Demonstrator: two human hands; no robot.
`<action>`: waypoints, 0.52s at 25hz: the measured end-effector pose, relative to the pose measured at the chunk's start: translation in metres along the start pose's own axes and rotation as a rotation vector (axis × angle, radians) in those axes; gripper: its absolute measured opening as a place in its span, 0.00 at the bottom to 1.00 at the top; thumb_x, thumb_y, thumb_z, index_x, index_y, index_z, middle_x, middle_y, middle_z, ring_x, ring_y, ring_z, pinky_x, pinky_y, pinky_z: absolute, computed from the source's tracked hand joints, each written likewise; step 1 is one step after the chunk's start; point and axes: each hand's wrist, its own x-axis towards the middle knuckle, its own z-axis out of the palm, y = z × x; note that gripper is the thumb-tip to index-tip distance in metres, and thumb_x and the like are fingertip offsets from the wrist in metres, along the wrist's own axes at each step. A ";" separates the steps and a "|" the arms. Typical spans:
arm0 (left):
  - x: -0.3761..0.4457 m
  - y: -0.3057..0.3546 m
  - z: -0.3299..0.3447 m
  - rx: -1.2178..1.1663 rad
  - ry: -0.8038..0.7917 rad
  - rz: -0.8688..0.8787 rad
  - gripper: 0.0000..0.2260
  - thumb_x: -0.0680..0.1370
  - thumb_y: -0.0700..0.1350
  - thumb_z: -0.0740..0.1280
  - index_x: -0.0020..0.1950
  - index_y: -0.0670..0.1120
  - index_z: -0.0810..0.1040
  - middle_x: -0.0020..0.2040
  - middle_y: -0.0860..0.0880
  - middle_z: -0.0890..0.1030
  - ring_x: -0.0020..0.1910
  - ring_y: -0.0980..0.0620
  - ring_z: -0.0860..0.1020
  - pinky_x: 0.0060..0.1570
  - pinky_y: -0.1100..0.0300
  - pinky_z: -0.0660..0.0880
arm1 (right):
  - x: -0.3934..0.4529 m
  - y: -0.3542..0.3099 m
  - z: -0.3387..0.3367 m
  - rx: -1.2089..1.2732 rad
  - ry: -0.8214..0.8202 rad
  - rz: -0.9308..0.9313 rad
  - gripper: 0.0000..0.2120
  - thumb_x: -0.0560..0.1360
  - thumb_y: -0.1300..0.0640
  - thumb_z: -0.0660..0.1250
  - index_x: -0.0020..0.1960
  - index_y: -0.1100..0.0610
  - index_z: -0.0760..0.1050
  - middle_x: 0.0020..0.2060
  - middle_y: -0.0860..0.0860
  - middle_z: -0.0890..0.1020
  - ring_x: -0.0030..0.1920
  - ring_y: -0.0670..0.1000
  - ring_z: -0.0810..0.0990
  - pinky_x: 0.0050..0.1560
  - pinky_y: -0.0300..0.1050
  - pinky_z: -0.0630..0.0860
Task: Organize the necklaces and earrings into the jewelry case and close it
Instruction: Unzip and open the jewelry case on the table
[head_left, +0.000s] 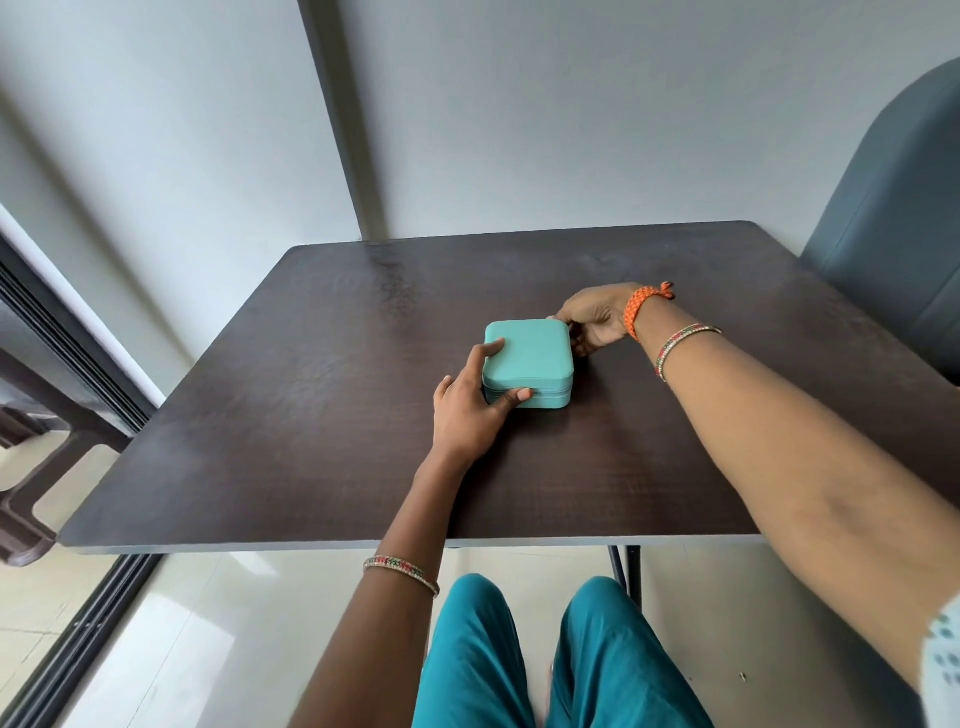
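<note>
The small teal zip-up jewelry case (528, 362) sits closed on the dark wooden table (311, 415), near the middle. The left hand (470, 405) is at the case's left side, with a finger on its lid and the thumb on its near wall, and the right hand (597, 319) touches its far right corner. A grey padded chair (893, 218) stands well to the right of the case, past the table's far right corner.

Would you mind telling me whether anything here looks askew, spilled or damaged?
Nothing stands out. The teal case lies flat and closed on the table, with the left hand gripping its near corner and the right hand at its far corner.
</note>
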 end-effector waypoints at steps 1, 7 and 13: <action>0.000 0.000 0.000 -0.005 -0.003 0.002 0.26 0.74 0.52 0.71 0.70 0.51 0.67 0.53 0.52 0.77 0.46 0.56 0.68 0.67 0.43 0.63 | -0.001 -0.001 -0.002 -0.012 -0.018 0.013 0.09 0.79 0.65 0.58 0.42 0.60 0.72 0.34 0.54 0.73 0.33 0.49 0.72 0.32 0.40 0.76; 0.000 -0.007 0.000 -0.107 -0.041 0.041 0.27 0.71 0.54 0.72 0.67 0.53 0.68 0.55 0.58 0.75 0.47 0.58 0.73 0.66 0.41 0.66 | -0.014 0.019 -0.016 0.169 -0.106 -0.075 0.12 0.79 0.72 0.54 0.57 0.67 0.74 0.45 0.57 0.78 0.40 0.48 0.82 0.36 0.36 0.80; -0.001 -0.007 0.001 -0.139 -0.062 0.045 0.26 0.68 0.59 0.70 0.64 0.60 0.66 0.58 0.58 0.75 0.54 0.52 0.75 0.66 0.42 0.66 | -0.016 0.018 -0.015 -0.089 -0.074 -0.129 0.13 0.78 0.72 0.55 0.53 0.64 0.75 0.39 0.55 0.76 0.37 0.47 0.74 0.32 0.34 0.76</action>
